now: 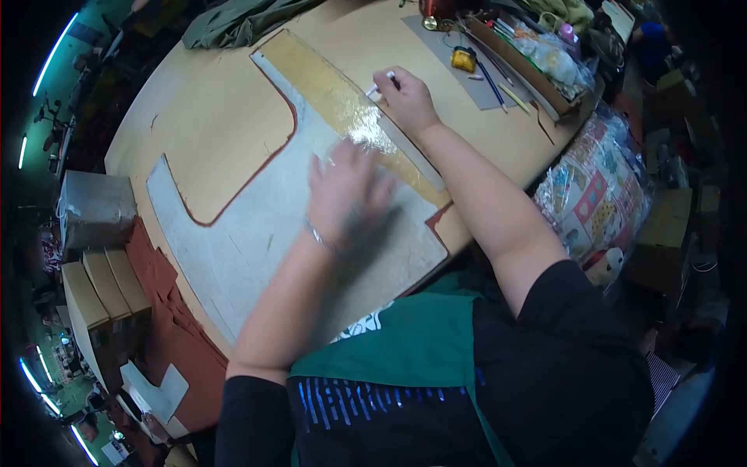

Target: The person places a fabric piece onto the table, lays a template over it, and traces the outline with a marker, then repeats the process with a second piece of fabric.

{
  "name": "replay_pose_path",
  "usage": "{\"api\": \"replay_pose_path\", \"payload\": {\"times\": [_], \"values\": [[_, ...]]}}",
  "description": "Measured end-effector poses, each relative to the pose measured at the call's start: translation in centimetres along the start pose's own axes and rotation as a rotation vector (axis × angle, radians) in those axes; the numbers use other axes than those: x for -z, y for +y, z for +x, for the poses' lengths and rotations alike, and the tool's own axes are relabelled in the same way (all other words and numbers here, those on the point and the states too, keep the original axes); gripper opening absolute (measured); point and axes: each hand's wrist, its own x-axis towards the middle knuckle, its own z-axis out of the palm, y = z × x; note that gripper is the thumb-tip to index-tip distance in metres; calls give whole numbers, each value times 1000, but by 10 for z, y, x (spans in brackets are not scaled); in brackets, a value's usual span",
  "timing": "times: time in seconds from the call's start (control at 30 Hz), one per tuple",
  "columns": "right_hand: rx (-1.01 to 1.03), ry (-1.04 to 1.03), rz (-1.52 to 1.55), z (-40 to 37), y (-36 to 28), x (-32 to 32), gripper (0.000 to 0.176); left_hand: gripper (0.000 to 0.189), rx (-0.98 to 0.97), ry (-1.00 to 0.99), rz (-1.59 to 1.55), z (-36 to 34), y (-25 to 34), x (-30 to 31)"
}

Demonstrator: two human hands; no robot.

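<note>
A grey pattern template [233, 241] lies flat on rust-brown fabric [437, 218] whose edge shows around it. My left hand [346, 191], blurred, presses palm-down on the template with fingers spread. A yellowish strip [327, 86] with a shiny patch runs along the template's far edge, with a long ruler-like strip [412, 156] next to it. My right hand [405, 97] rests at that edge and pinches a small white piece of chalk [373, 91].
The tan worktable [210, 124] carries an olive cloth [241, 23] at the far end, a grey mat with pencils and a yellow tape measure [464, 58], and a cluttered tray [537, 54]. Boxes [97, 292] and stacked rust fabric [175, 342] sit left. A wrapped patterned bundle [595, 191] stands right.
</note>
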Motion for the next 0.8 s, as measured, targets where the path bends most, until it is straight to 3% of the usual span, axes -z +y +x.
{"api": "replay_pose_path", "payload": {"times": [0.1,0.3,0.63,0.8], "values": [[-74,10,127,-4,-4,3,28,39,-53,-60,-93,-60,37,-1],[-249,102,487,-36,-19,28,25,44,34,51,-71,-99,25,6],[-125,64,56,-85,-21,63,22,58,106,-123,120,-73,33,-19],[104,82,-222,-95,-21,62,22,57,111,-140,116,-72,34,-24]]}}
